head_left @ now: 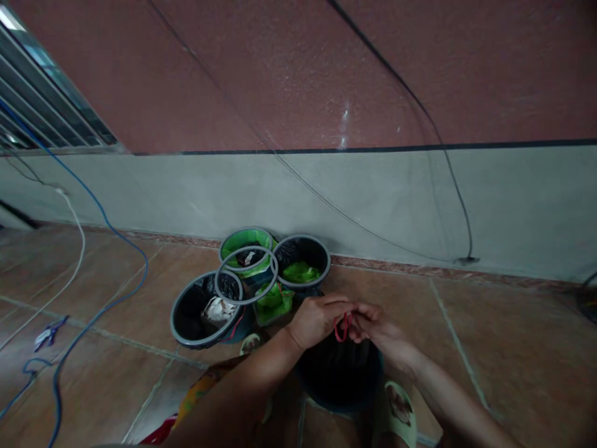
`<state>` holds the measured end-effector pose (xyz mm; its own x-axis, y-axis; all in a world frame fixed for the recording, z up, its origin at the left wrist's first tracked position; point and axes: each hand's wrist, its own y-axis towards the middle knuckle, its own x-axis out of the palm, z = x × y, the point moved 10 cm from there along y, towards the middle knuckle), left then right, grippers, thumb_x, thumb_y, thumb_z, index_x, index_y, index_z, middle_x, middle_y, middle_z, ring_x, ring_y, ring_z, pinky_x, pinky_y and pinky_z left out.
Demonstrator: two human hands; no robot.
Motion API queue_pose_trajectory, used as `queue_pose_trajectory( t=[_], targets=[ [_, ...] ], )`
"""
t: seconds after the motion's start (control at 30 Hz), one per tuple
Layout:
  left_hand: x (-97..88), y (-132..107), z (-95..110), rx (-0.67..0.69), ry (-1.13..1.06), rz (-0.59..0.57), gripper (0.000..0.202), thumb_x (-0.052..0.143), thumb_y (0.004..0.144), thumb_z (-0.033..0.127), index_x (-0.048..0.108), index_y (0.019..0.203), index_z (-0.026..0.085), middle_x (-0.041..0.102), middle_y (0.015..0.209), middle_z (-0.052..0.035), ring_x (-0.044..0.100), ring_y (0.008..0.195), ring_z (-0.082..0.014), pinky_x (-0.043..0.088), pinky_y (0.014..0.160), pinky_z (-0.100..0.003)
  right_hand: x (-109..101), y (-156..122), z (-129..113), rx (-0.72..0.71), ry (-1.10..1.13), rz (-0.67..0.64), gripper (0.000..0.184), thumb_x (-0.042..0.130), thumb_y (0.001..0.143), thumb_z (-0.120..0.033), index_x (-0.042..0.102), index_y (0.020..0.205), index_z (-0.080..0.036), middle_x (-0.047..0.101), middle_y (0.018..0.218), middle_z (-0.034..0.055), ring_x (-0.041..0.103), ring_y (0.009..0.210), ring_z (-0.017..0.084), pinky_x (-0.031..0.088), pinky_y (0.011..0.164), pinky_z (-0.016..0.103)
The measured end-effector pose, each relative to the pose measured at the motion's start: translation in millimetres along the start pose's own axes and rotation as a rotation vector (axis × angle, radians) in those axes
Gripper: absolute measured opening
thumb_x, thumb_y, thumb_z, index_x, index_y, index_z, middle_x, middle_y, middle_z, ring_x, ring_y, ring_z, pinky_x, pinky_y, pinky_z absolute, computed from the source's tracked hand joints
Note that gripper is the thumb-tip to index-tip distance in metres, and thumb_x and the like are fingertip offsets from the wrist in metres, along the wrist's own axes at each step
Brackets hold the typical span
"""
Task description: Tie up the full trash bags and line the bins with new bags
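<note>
My left hand [319, 322] and my right hand [375, 323] meet over a dark bin [342, 389] that stands on the floor between my feet. Their fingers are closed round a thin red cord [342, 330], which loops down below them. What the cord joins to is hidden in the dark of the bin. A small square container with a green bag [273, 303] sits just beyond my left hand. Behind it is a black bin holding a bright green bag [301, 272].
A bin lined in green [243, 238] stands by the wall. Left of my hands, another bin [180, 336] holds crumpled white waste. A loose grey ring [276, 266] rests across the bins. Blue cable [105, 309] and purple-handled clippers or pliers [49, 334] lie on the tiles.
</note>
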<state>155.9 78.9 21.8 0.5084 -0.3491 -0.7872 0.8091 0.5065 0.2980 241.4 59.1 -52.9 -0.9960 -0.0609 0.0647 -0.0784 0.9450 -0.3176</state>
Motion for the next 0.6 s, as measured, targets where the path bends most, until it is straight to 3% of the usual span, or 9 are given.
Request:
queue_pose_trajectory(
  t=[0.2,0.3,0.4,0.53,0.6],
  targets=[
    [4.0,-2.0,-23.2,-0.167,0.001,-0.06,0.032,0.04,0.098,0.029,0.067,0.114,0.022,0.071,0.116,-0.0067,0.066,0.106,-0.0156,0.049,0.093,-0.025,-25.6,1.1,7.7,-0.008,-0.461,0.064,0.03,0.049,0.087,-0.044,0.063,0.074,-0.02,0.063,0.068,0.0,0.055,0.06,0.012,0.04,0.057,0.025],
    [5.4,-9.5,-43.9,-0.311,0.116,-0.126,0.029,0.043,0.096,0.025,0.071,0.102,0.022,0.074,0.105,-0.006,0.067,0.099,-0.0179,0.049,0.089,-0.028,-44.6,-7.3,9.6,0.012,-0.764,0.136,0.022,0.054,0.081,-0.029,0.061,0.062,-0.021,0.058,0.059,0.0,0.053,0.06,0.014,0.036,0.058,0.027],
    [10.7,-26.3,-71.4,-0.486,0.25,-0.232,0.03,0.043,0.094,0.023,0.073,0.095,0.021,0.075,0.098,-0.0075,0.068,0.097,-0.0212,0.048,0.088,-0.032,-62.1,-20.3,18.7,0.143,-0.967,0.174,0.023,0.061,0.072,-0.02,0.057,0.049,-0.021,0.054,0.053,0.0027,0.05,0.055,0.015,0.032,0.056,0.03],
    [16.6,-52.2,-105.1,-0.695,0.384,-0.354,0.03,0.045,0.092,0.026,0.072,0.097,0.013,0.073,0.104,-0.0172,0.066,0.104,-0.0281,0.049,0.089,-0.038,-75.9,-30.6,30.7,0.244,-1.063,0.156,0.034,0.069,0.065,-0.023,0.048,0.039,-0.021,0.048,0.047,0.0036,0.048,0.049,0.015,0.027,0.053,0.032],
    [17.1,-59.1,-115.7,-0.78,0.345,-0.354,0.031,0.046,0.092,0.028,0.072,0.096,0.012,0.072,0.104,-0.018,0.066,0.104,-0.0279,0.049,0.088,-0.037,-81.5,-30.5,34.2,0.26,-1.104,0.164,0.032,0.068,0.067,-0.026,0.049,0.042,-0.021,0.052,0.05,0.0046,0.048,0.05,0.015,0.028,0.054,0.031]
  ],
)
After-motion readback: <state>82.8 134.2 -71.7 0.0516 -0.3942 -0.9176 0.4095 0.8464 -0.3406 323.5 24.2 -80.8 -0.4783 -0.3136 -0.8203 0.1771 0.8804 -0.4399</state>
